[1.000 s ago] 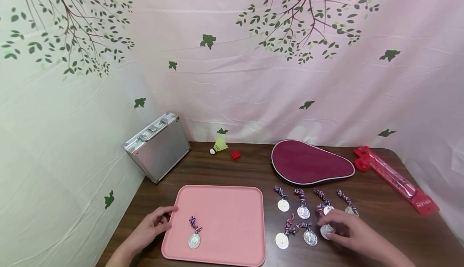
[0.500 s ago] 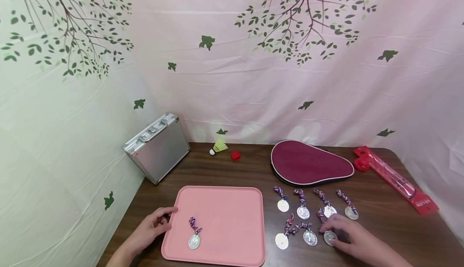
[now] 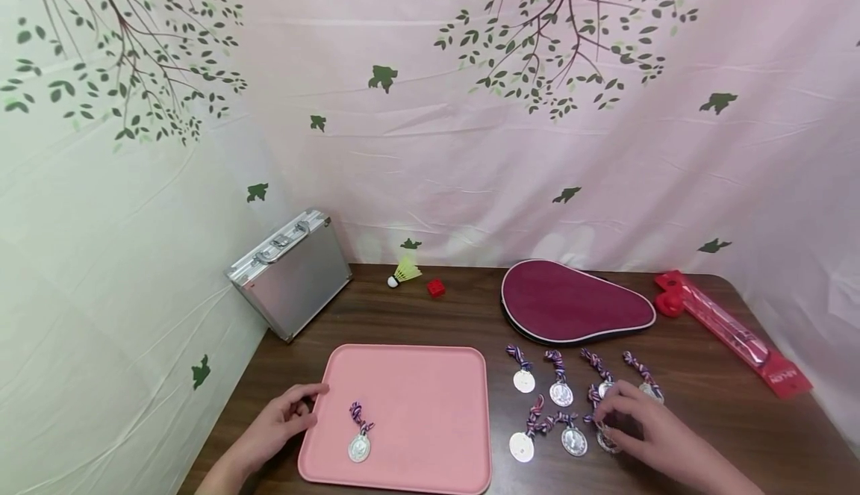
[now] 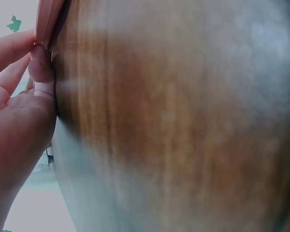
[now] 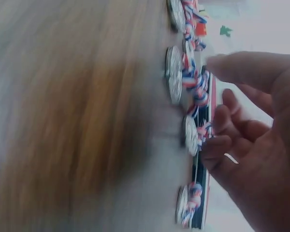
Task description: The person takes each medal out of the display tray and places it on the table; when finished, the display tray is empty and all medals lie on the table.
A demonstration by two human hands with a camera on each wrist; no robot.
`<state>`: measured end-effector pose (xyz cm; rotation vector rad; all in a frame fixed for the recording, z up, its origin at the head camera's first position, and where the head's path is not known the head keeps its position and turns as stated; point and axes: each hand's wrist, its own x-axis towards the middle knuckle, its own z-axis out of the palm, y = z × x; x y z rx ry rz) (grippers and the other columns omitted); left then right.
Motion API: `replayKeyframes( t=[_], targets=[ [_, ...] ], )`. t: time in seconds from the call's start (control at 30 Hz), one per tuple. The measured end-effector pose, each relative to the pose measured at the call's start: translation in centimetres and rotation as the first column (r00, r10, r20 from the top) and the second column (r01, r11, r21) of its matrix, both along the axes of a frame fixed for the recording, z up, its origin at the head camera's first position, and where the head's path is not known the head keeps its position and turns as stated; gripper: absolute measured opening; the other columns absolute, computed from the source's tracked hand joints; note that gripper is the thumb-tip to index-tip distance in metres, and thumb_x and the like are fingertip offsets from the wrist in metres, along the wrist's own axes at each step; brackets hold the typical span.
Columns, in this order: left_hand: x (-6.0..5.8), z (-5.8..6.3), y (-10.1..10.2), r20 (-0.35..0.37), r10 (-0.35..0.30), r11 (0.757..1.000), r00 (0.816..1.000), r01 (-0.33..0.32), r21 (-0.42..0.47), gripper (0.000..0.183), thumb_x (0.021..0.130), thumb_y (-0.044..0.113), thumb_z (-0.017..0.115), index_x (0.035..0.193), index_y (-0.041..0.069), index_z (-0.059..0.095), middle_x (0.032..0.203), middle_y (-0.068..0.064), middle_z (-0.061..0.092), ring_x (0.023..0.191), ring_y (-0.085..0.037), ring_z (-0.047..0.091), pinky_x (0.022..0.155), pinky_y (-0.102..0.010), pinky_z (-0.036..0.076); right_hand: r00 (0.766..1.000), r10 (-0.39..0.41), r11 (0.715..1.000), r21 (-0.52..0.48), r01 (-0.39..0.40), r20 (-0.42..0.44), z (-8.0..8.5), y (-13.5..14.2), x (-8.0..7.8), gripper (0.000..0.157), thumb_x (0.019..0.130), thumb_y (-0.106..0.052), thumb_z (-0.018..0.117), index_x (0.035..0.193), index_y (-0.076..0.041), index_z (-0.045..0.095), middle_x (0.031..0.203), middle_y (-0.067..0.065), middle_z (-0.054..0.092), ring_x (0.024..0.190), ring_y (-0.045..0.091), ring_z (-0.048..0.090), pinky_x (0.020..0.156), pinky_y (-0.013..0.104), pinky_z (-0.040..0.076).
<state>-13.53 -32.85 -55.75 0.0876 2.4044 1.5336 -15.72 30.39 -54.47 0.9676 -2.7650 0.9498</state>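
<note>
On the left side of the pink tray (image 3: 430,405) lies one silver medal (image 3: 359,448) with a knotted striped ribbon. My left hand (image 3: 278,424) rests against the tray's left edge, index fingertip over the rim; in the left wrist view its fingertips (image 4: 40,70) touch that edge. Several more medals lie in two rows right of the tray, among them one (image 3: 574,441) in the front row. My right hand (image 3: 641,428) hovers low over the front row's rightmost medal (image 3: 607,444), partly hiding it. In the right wrist view, thumb and fingers stand apart around a striped ribbon (image 5: 200,92).
At the back stand a silver case (image 3: 295,278), a shuttlecock (image 3: 404,272) and a red toy brick (image 3: 436,287). A maroon paddle cover (image 3: 574,301) lies behind the medals. A red-and-clear package (image 3: 732,331) lies at the right.
My right hand has shifted slightly at the rightmost front medal, which slid a little right and nearer. Its thumb and index finger have moved toward that medal's ribbon end. The left hand stays put.
</note>
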Motion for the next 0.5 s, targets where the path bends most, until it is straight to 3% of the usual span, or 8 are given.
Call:
replayKeyframes(
  t=[0.17,0.3,0.5],
  targets=[
    [0.1,-0.1,-0.1,0.001,0.001,1.0,1.0,-0.001,0.003,0.046,0.09,0.02,0.066,0.133,0.016,0.053,0.121,-0.014,0.048,0.095,-0.022,0.047,0.074,-0.026,0.045,1.0,-0.008,0.997,-0.08,0.006,-0.029,0.7,-2.4,-0.3,0.025,0.083,-0.012,0.074,0.097,-0.03,0.065,0.097,-0.016,0.056,0.087,0.002,0.055,0.075,0.022,0.048],
    [0.2,-0.1,-0.1,0.0,0.001,1.0,1.0,-0.001,0.003,0.045,0.09,0.02,0.065,0.133,0.016,0.054,0.121,-0.014,0.048,0.095,-0.022,0.048,0.074,-0.026,0.045,0.992,0.036,0.988,-0.145,-0.053,-0.119,0.8,-5.1,-1.0,0.028,0.083,-0.005,0.072,0.099,-0.026,0.065,0.095,-0.012,0.058,0.084,0.001,0.054,0.073,0.018,0.045],
    [0.0,-0.1,-0.2,-0.019,-0.005,1.0,1.0,0.005,-0.001,0.044,0.09,0.019,0.065,0.132,0.016,0.054,0.12,-0.015,0.049,0.094,-0.022,0.048,0.074,-0.026,0.045,0.976,0.077,0.984,-0.141,-0.107,-0.205,1.4,-10.1,-1.8,0.034,0.082,-0.007,0.073,0.1,-0.033,0.062,0.095,-0.014,0.057,0.083,0.0,0.053,0.071,0.02,0.045]
  ],
)
